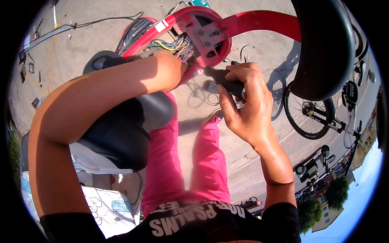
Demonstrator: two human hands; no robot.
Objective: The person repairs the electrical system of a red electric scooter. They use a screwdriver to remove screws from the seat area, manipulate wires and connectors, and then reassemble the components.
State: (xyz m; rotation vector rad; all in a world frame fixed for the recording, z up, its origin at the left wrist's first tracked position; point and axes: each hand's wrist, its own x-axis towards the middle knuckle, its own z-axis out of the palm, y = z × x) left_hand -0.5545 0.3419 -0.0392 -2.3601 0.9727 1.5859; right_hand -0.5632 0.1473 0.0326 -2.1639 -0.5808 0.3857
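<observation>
A red scooter or e-bike frame [219, 50] stretches across the upper middle, its metal plate [201, 37] and bundled coloured wires [178, 46] exposed. Bent at the wrist, my left hand [171, 72] is closed on the lower edge of this frame beside the wires; most of its fingers are hidden. In my right hand [253, 95] is a dark, tapered handheld tool [222, 76], with fingers and thumb wrapped round its body. The tool's rounded nose points left toward the red frame's edge, close to it. Whether it touches cannot be told.
A black seat [324, 52] rises at the upper right, a black saddle [117, 137] at the left under my left arm. Cables [101, 19] and small parts [31, 68] lie on the concrete. A bicycle wheel [308, 111] and parked two-wheelers [314, 166] stand to the right.
</observation>
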